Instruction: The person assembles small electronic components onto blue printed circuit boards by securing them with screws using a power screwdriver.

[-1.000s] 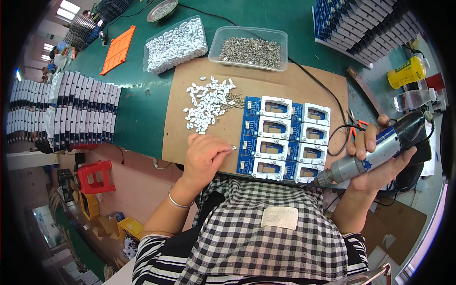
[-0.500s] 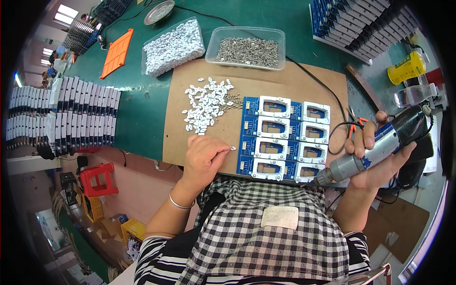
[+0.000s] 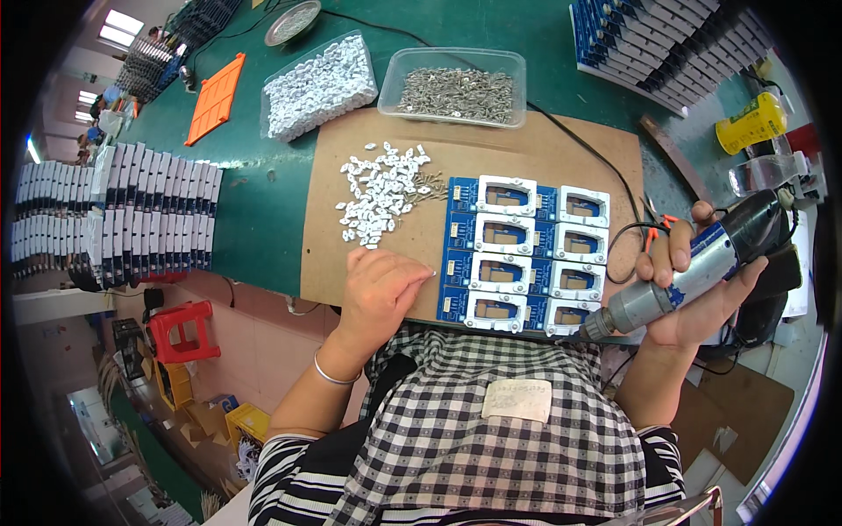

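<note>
My left hand is closed in a pinch at the left edge of a blue circuit board panel. A small white plastic piece just shows at its fingertips. White rectangular frames sit on the panel in two columns. My right hand is wrapped round a silver and black electric screwdriver, whose tip points left at the panel's lower right corner. Beyond my left hand lies a loose pile of small white pieces, with some screws beside it.
A clear tub of screws and a tray of white pieces stand behind the brown board. Stacked panels rise at left and far right. A black cable and orange-handled pliers lie near the screwdriver.
My left hand has shifted very slightly, and less of the white piece shows at its fingertips. The right hand and screwdriver stay almost in place.
</note>
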`<state>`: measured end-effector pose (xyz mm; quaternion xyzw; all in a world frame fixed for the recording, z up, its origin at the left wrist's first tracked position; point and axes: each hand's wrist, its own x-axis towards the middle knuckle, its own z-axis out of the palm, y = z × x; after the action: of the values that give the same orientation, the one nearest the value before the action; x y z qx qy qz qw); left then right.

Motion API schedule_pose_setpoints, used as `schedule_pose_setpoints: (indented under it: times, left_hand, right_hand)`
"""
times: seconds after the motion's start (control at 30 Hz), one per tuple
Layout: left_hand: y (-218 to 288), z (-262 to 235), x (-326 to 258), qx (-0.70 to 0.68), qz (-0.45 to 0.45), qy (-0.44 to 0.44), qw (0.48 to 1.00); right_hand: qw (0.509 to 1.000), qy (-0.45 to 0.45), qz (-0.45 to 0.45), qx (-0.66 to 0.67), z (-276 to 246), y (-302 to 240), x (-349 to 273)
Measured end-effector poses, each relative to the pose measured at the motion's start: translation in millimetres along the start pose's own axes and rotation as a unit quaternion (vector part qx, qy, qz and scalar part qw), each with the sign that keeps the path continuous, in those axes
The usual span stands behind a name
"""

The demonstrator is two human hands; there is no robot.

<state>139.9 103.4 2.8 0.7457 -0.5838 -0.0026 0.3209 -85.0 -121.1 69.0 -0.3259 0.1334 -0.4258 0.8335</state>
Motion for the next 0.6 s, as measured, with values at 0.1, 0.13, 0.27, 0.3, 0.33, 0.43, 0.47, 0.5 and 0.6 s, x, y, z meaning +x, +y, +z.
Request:
schedule_pose_setpoints:
  times: [0.1,0.13,0.27,0.3,0.33,0.43,0.47,0.5,0.6]
  left_hand:
    - [4.4,-0.1,3.1,0.015,0.025,0.002,1.000]
    - [4.6,2.5,4.3,0.017,0.038,0.005,0.999]
    - [3.4,-1.4,-1.5,0.031,0.043,-0.020,0.998]
    - [3.1,-1.6,-2.8,0.032,0.044,-0.016,0.998]
    - [3.3,-1.0,-1.8,0.020,0.059,-0.013,0.998]
    - [2.6,1.5,2.4,-0.001,0.038,-0.024,0.999]
    - [4.4,3.6,7.8,-0.004,0.045,-0.022,0.999]
    - [7.9,2.3,10.5,-0.044,0.027,-0.010,0.999]
    - [32.2,3.5,44.2,-0.105,0.043,0.004,0.994]
  right_hand:
    - [0.999,0.031,0.007,0.006,3.5,-6.5,-0.7]
    - [0.998,0.058,0.014,0.012,3.8,-10.3,0.1]
    - [0.995,0.028,-0.019,0.094,-5.5,-35.4,19.0]
    - [0.992,-0.016,-0.037,0.123,-3.9,-46.4,22.9]
    - [0.982,0.023,-0.091,0.162,-0.7,-56.5,25.4]
    - [0.951,0.022,-0.193,0.241,1.5,-67.5,28.3]
    - [0.966,-0.002,-0.180,0.188,-1.2,-58.0,27.5]
    - [0.977,0.086,-0.162,0.110,-5.2,-48.1,24.3]
    - [0.980,0.115,0.002,0.159,-21.7,-8.9,20.5]
